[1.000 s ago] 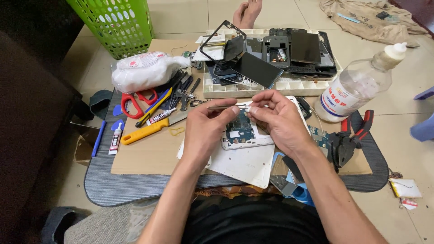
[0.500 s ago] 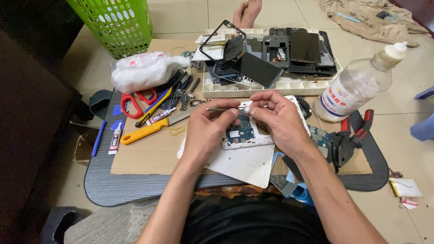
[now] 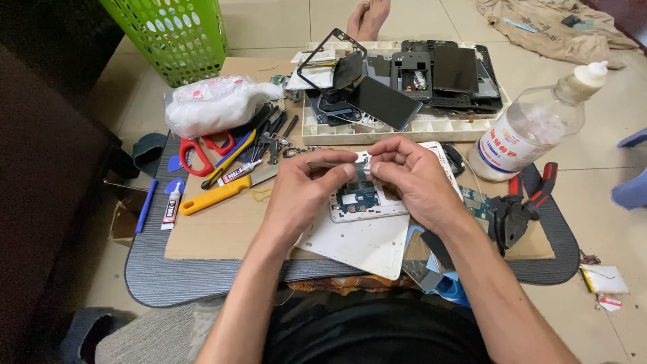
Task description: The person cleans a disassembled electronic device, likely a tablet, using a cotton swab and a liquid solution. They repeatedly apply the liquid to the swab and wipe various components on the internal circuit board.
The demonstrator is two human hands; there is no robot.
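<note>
White plastic framed the opened phone [image 3: 364,201], which lay on a pale sheet on the cardboard-covered bench [image 3: 222,232], its blue circuit board exposed. The left hand [image 3: 306,192] held slim metal tweezers [image 3: 330,164], its fingers pinched on them, tips aimed at the phone's top edge. The right hand [image 3: 411,176] had its fingers pressed together on a small part there; what exactly they gripped was too small to tell. It looked like the step of freeing or seating a tiny component at the board's upper end. The next move would call for a steady, light pull without slipping onto the board. Red-handled scissors [image 3: 199,152] lay well apart.
</note>
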